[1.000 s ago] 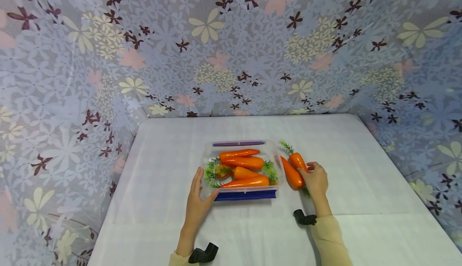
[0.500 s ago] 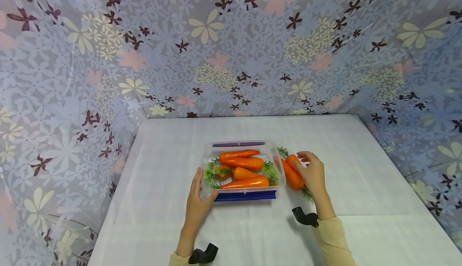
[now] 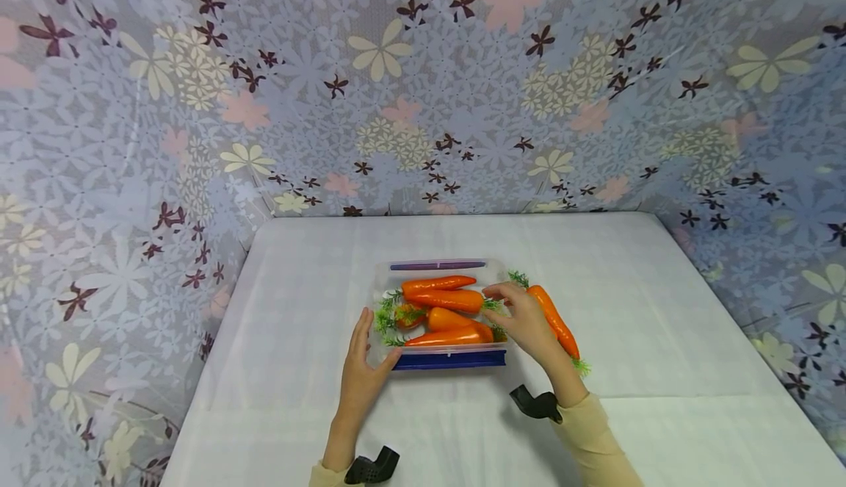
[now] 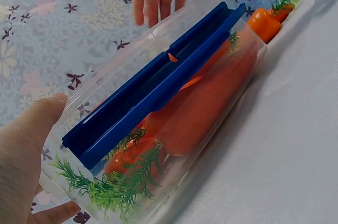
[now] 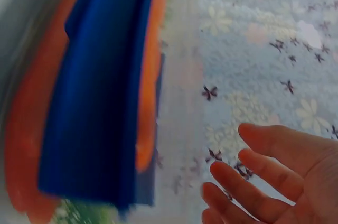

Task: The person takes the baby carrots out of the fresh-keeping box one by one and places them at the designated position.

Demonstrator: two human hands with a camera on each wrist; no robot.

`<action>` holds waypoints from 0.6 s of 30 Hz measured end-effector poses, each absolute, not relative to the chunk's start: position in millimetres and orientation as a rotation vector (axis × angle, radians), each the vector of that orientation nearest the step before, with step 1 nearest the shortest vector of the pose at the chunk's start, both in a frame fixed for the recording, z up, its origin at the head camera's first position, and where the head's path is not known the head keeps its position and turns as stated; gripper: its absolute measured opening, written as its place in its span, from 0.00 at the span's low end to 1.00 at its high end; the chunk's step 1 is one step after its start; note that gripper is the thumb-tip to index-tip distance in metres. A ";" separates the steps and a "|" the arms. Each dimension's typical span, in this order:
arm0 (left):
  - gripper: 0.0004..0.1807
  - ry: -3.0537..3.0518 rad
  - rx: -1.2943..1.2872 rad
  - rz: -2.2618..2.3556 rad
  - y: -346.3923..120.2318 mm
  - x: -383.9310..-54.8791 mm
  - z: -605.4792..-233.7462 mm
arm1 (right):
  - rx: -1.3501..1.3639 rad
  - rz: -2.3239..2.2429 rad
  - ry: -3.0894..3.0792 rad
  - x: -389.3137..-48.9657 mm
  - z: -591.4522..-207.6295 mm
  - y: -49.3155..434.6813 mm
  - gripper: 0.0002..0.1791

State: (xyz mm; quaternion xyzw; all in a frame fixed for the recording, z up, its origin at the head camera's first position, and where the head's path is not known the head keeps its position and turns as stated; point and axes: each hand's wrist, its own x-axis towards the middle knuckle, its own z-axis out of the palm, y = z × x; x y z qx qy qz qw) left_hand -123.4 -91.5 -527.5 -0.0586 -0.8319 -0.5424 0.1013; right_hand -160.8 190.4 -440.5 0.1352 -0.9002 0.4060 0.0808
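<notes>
A clear plastic container with blue clip flaps sits on the white cloth, holding several orange carrots with green tops. My left hand rests against the left end of it, fingers along the side wall and thumb at the front corner. In the left wrist view, the thumb touches the container's upper edge. My right hand hovers over the container's right end, fingers spread and relaxed. The right wrist view shows nothing between these fingers. Just outside that end lies a carrot, partly covered by the right hand and forearm.
The white-covered table stretches around the container. A floral curtain encloses it at the back and both sides. Small black devices are strapped to both wrists.
My right hand has left the carrots outside the container and moved left over its right end. Those carrots have shifted slightly. The left hand and the container have stayed in place.
</notes>
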 end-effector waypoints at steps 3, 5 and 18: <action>0.44 -2.453 -0.187 -1.599 -91.1 -123.6 -526.3 | 0.480 1.241 -2.724 -162.5 -445.4 182.7 0.18; 0.44 -2.448 -0.195 -1.600 -91.0 -124.0 -525.5 | 0.517 1.250 -2.747 -163.8 -449.2 179.0 0.19; 0.44 -2.470 -0.164 -1.624 -93.5 -123.0 -527.4 | 0.722 1.236 -2.906 -168.7 -461.2 169.7 0.24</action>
